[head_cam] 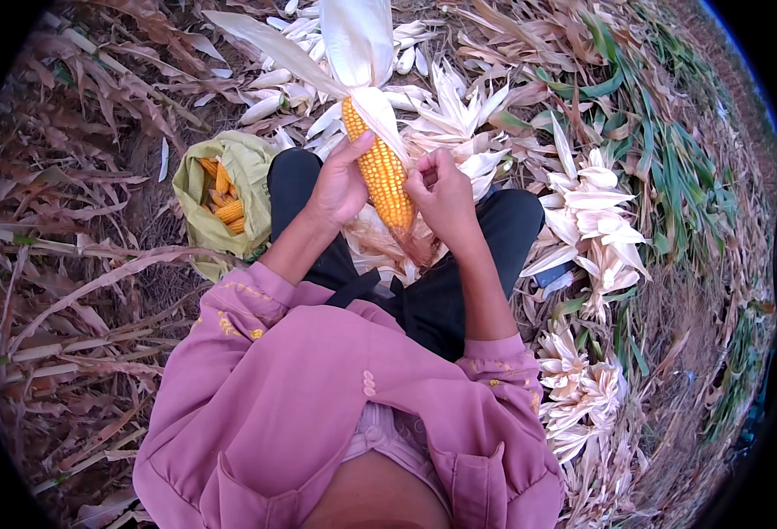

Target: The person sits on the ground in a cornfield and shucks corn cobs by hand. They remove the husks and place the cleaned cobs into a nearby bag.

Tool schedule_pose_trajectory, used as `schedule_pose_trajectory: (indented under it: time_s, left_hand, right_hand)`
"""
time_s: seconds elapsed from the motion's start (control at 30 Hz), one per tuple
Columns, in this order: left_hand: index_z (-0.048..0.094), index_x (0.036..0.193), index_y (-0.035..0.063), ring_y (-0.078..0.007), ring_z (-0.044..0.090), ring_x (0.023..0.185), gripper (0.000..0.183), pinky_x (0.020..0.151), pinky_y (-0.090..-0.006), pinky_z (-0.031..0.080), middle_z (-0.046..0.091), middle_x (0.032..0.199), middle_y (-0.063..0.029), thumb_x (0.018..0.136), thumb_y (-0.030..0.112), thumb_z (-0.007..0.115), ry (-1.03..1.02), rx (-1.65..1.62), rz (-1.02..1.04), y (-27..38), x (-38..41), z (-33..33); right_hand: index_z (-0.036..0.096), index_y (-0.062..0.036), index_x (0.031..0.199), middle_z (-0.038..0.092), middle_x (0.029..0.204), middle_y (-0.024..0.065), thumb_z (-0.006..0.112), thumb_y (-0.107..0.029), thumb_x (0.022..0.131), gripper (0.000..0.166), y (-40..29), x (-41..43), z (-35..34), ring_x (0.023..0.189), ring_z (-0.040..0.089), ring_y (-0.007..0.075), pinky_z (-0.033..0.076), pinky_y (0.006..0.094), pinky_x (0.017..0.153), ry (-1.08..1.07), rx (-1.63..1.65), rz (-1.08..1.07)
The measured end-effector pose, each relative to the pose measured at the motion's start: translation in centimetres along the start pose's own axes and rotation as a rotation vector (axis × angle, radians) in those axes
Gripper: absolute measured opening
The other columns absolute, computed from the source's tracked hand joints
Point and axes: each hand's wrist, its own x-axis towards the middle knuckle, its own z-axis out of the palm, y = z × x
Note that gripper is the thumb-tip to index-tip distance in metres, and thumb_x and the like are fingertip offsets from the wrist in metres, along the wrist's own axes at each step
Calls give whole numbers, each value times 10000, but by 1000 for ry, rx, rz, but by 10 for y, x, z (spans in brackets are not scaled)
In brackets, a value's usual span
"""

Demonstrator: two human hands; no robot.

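Note:
A yellow ear of corn (383, 173) lies bare between my two hands, its silk-covered tip towards my lap. My left hand (345, 178) holds it from the left, with the thumb across the kernels. Pale husk leaves (358, 46) are folded back from its far end, and one strip still runs down its right side. The bent fingers of my right hand (438, 188) pinch at that right edge; whether they grip husk or silk I cannot tell. Loose dry husks (375, 241) lie beneath, between my knees.
To the left, an open yellow-green sack (193, 198) holds several husked ears (229, 211). Ears in pale husks (266, 106) lie beyond my knees. Piles of peeled husks (603, 211) run down the right side, by a dark blue object (552, 274). Dry stalks (44, 352) cover the ground at left.

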Motion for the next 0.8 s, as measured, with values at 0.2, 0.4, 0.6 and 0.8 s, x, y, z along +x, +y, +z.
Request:
schedule_pose_trajectory:
  time_s: [0.2,0.4,0.6,0.8]
  left_hand:
    - [463,1164,18,-208,550,981,344,897,-369,432,563,1049,-91,879,189,551,25,-48,25,7,3,-4]
    - [445,1183,13,-266,551,983,390,905,-421,428,559,1052,-124,884,244,542,4,-100,75,11,6,1]
    - [406,1244,11,-374,528,1029,436,941,-521,389,526,1124,-208,929,312,427,-1,-177,73,10,3,-5]
    - [412,1208,3,-364,559,942,469,853,-488,453,535,1056,-209,917,370,427,-58,-317,-128,2,-2,-4]
  right_hand:
    - [410,34,1193,593,980,139,541,-68,760,463,15,-15,2,852,594,167,465,276,780,-226,348,91]
    - [427,5,1141,564,907,64,400,-52,839,308,25,-30,11,727,540,81,438,224,638,-387,589,244]
    - [427,-24,884,461,648,34,398,-58,841,62,5,-38,11,540,478,111,398,284,499,-297,319,83]
    - [415,-55,812,523,676,110,493,-73,791,83,9,-39,2,599,567,273,435,359,508,-156,-300,-366]
